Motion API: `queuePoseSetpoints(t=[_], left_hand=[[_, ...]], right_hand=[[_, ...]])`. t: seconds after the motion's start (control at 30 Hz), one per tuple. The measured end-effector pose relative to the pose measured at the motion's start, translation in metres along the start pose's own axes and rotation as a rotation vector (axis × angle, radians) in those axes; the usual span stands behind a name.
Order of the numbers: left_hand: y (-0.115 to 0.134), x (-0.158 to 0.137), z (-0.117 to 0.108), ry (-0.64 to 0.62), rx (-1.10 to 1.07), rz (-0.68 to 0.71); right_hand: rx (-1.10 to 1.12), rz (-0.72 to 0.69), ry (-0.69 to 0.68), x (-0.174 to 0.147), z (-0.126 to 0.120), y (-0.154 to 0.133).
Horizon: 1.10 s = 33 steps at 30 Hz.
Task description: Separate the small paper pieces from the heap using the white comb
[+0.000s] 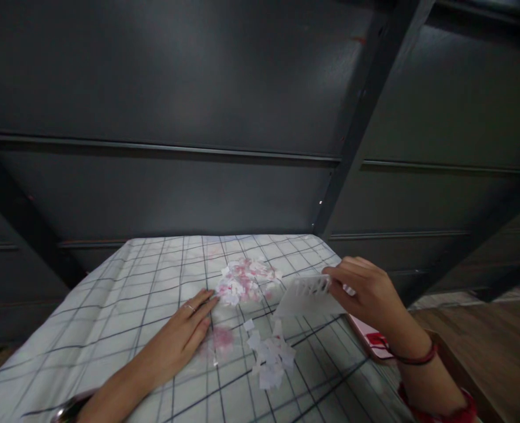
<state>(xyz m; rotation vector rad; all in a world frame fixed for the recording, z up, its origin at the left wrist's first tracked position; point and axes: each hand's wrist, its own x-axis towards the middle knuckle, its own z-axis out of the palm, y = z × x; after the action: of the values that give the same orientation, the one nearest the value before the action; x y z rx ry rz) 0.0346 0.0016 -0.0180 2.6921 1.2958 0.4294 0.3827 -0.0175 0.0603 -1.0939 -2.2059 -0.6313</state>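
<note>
My left hand [189, 323] lies on the checked cloth, fingers stretched out, with the fingertips at the left edge of a pile of small white and pink paper scraps [244, 281]. My right hand [363, 288] pinches a thin, white, translucent plate [306, 296] by its upper right corner. A row of slot-like marks runs along the plate's top edge, and it stands tilted just right of the pile. Nearer to me lies a second, smaller heap of white paper scraps [271, 358]. Beside my left hand is a pink smudge or patch [222, 338].
The blue-lined white tablecloth [154, 276] covers a table against a dark panelled wall [189, 194]. Under my right forearm, a pink-and-red flat object [368, 335] lies at the table's right edge. Wooden flooring [484, 335] shows to the right.
</note>
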Motion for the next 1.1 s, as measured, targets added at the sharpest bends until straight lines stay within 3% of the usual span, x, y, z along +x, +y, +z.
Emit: queuePoseSetpoints(t=[0.23,0.4,0.6,0.87,1.03,1.1], left_hand=[[-0.001,0.000,0.001,-0.003,0.008,0.000],[-0.003,0.000,0.004,0.030,0.008,0.014],[-0.003,0.000,0.003,0.033,0.020,0.022],[-0.003,0.000,0.004,0.050,0.030,0.022],[-0.002,0.000,0.002,0.036,0.023,0.020],[-0.002,0.000,0.002,0.040,0.016,0.024]], right_hand=[[0.113,-0.021,-0.037,0.002,0.000,-0.004],[0.065,0.006,-0.007,-0.003,-0.004,0.005],[0.035,0.058,-0.120,-0.008,-0.003,0.015],[0.040,0.041,-0.002,-0.008,-0.004,0.016],[0.053,0.068,-0.115,-0.014,-0.002,0.026],[0.014,0.091,-0.098,-0.015,0.002,0.027]])
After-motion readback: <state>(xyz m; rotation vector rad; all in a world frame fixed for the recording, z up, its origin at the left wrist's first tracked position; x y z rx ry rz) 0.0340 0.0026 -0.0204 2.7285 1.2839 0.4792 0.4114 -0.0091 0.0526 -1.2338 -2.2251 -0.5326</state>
